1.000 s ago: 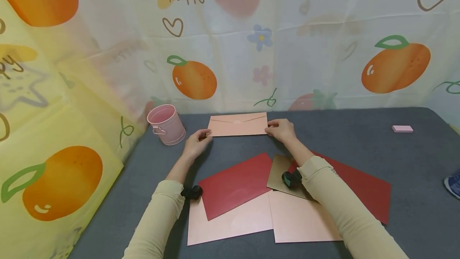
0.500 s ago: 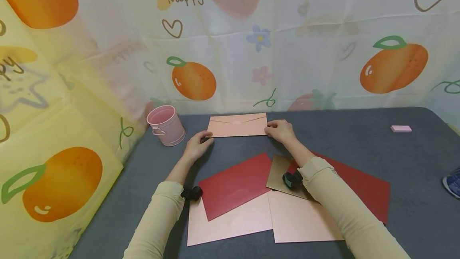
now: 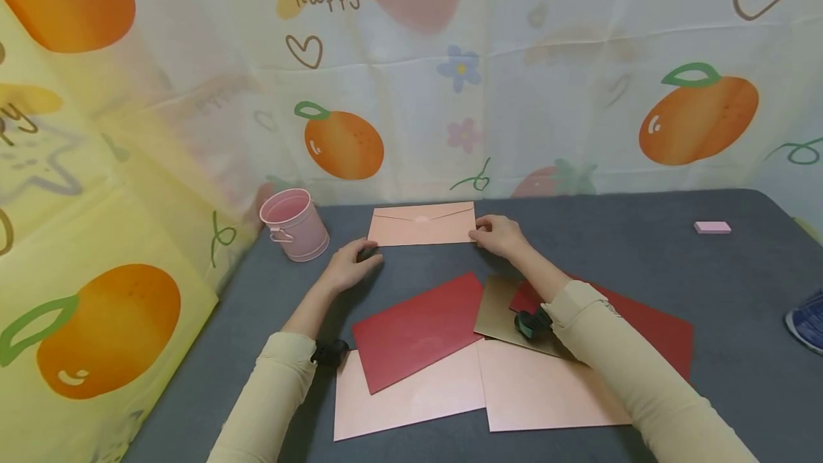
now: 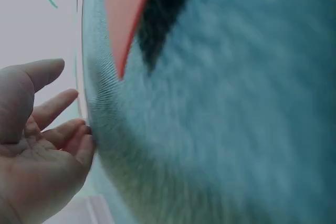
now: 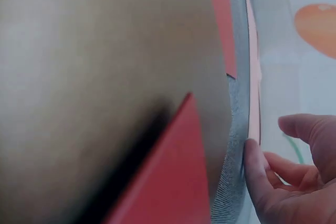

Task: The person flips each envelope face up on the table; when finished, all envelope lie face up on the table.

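Observation:
A pale pink envelope lies flap side up at the back of the grey table. At its near left corner is my left hand, thumb held apart from the fingers. My right hand touches the envelope's right end with its fingertips. In the left wrist view the left hand has its fingers spread, with nothing between them. The right wrist view has the right hand at the end of the pink edge, with a gap between thumb and fingers.
Nearer the front lie a red envelope, two pink ones, including the right pink envelope, a gold-brown envelope and another red envelope, partly overlapping. A pink bucket stands back left; a small pink block lies far right.
My left hand has loosened from the envelope's corner, its thumb drawing away from the fingers. The right hand stays at the right end. The envelope has barely moved.

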{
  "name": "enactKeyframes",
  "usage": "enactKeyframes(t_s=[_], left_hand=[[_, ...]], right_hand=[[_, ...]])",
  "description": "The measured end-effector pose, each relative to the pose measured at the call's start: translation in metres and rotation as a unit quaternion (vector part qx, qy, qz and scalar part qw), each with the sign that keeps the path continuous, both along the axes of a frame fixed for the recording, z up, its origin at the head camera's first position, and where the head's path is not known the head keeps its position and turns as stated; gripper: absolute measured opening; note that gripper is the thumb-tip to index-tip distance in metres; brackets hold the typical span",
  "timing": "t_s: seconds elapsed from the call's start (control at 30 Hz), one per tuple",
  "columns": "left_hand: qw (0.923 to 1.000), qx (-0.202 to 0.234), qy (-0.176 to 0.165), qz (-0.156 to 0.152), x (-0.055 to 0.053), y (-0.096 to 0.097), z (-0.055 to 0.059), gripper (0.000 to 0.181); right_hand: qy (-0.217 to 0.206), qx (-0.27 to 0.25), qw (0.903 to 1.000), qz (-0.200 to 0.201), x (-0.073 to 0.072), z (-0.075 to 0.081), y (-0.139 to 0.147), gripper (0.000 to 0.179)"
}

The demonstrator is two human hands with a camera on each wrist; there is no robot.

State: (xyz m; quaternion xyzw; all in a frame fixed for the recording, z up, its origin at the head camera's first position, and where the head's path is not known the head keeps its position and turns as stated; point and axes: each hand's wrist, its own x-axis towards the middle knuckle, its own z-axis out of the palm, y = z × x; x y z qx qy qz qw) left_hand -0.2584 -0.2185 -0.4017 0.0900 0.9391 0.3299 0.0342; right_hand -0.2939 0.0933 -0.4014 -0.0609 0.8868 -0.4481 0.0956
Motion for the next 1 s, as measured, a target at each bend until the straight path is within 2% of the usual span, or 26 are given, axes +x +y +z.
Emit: enactKeyframes(t_s=[0.1,0.2,0.37,0.47,0.57,0.63,0.8,0.9,1.0], left_hand=[[0.9994,-0.024,0.007,-0.022,0.011,0.001,0.005,0.048],[0.9991,-0.022,0.016,-0.033,0.026,0.004,0.011,0.05],[0.9972,-0.011,0.036,-0.066,0.053,0.008,0.013,0.053],[0.9952,-0.013,0.035,-0.09,0.07,0.01,0.013,0.058],[0.9928,-0.027,0.014,-0.115,0.087,0.012,0.012,0.07],[0.9905,-0.036,-0.015,-0.132,0.099,0.013,0.012,0.08],[0.9819,-0.066,-0.079,-0.159,0.126,0.011,0.013,0.105],[0.9785,-0.079,-0.086,-0.17,0.138,0.006,0.012,0.113],[0.9776,-0.081,-0.083,-0.176,0.146,0.001,0.011,0.114]], right_hand=[[0.03,0.026,0.9987,0.032,0.006,0.003,0.002,0.051],[0.064,0.046,0.9941,0.074,0.014,0.006,0.003,0.052],[0.097,0.074,0.9805,0.154,0.034,0.013,0.004,0.054],[0.104,0.102,0.9695,0.197,0.047,0.014,0.006,0.056],[0.106,0.13,0.9553,0.244,0.062,0.015,0.009,0.063],[0.096,0.144,0.9474,0.269,0.072,0.016,0.011,0.069],[0.07,0.186,0.9306,0.307,0.093,0.018,0.016,0.089],[0.076,0.208,0.9205,0.322,0.102,0.018,0.015,0.096],[0.086,0.223,0.9133,0.33,0.109,0.016,0.014,0.099]])
